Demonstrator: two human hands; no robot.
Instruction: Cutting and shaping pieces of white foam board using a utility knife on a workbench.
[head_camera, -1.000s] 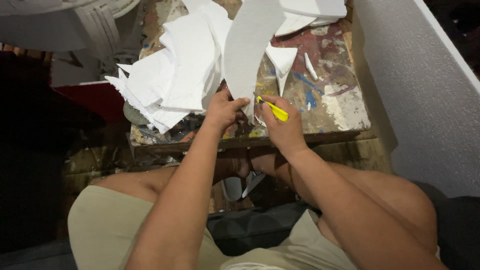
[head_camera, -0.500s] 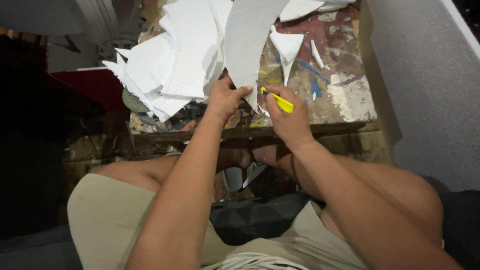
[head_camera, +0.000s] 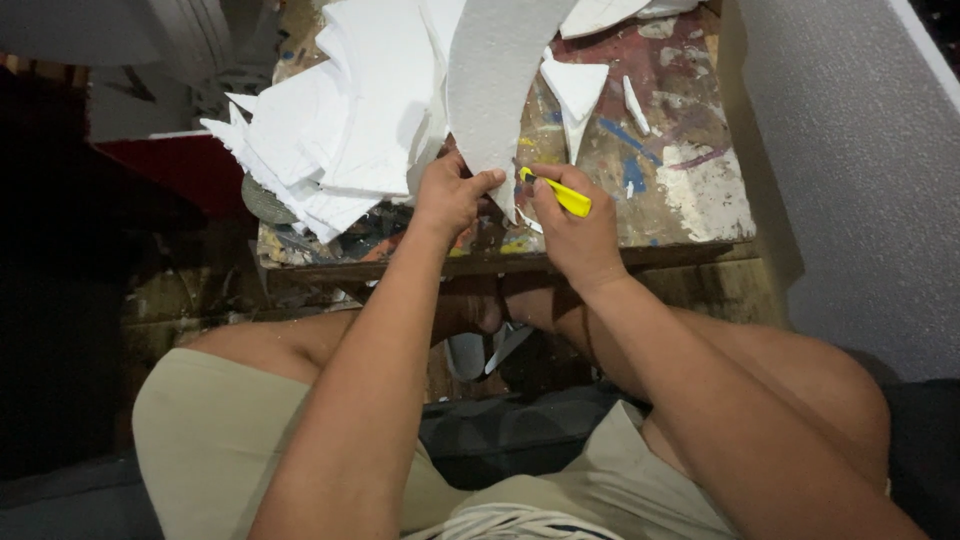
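Note:
A long curved piece of white foam board (head_camera: 498, 80) stands over a paint-stained wooden table (head_camera: 700, 200). My left hand (head_camera: 450, 192) grips its lower end from the left. My right hand (head_camera: 570, 225) holds a yellow utility knife (head_camera: 558, 192) against the board's lower right edge, tip pointing left toward the foam. The two hands sit close together near the table's front edge.
A heap of white foam offcuts (head_camera: 340, 130) covers the table's left half. Smaller foam scraps (head_camera: 575, 90) lie right of the board. A grey wall (head_camera: 860, 170) rises on the right. My knees and beige shorts (head_camera: 210, 440) fill the bottom.
Both hands and the foam piece have shifted slightly lower and left in view; the grip on the board and the knife stays the same.

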